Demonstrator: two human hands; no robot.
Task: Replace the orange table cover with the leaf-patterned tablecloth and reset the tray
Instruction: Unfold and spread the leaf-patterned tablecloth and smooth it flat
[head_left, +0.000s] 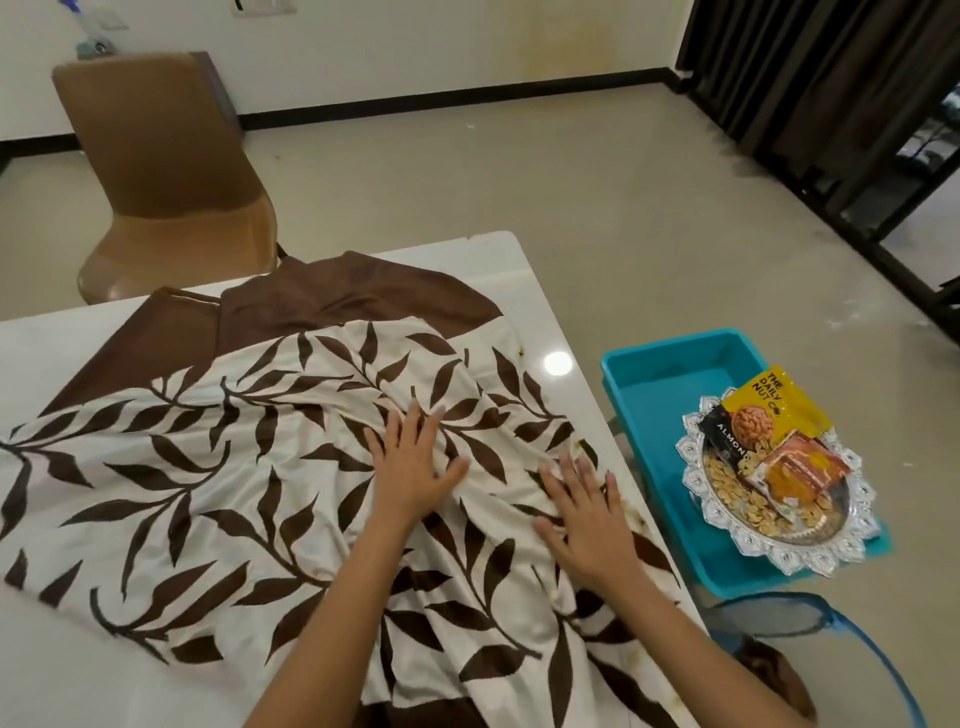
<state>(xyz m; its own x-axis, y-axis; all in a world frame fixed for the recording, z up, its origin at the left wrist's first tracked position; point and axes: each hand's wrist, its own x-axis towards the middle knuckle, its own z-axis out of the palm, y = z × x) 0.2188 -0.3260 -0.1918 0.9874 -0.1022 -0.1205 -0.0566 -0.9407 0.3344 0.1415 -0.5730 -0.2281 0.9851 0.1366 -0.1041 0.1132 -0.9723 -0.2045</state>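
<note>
Chair: brown, upper left of the frame, beyond the far table edge, well apart from both hands.
Table: white, bare along the left, lower left and far right edge; no orange cover seen anywhere on it.
Leaf-patterned tablecloth: lay rumpled across the middle of the frame, brown border folded over at upper centre, one end spilling off the near edge at bottom centre.
Step in hand: judged to be spreading and smoothing the cloth; old cover apparently already off.
Left hand: flat on the cloth at centre, fingers spread, gripping nothing.
Right hand: flat on the cloth just right of centre, near the table's right edge, fingers spread, gripping nothing.
Next move: probably called for pulling the bunched folds outward toward the bare corners until square, then fetching the tray.
Teal tub: right of the frame, beside the table and lower than its top; held only the tray.
Silver tray: rested tilted on the tub's near right rim; carried loose nuts, a yellow nut packet and an orange packet.
Blue-rimmed object: lower right corner, unclear what.
</note>
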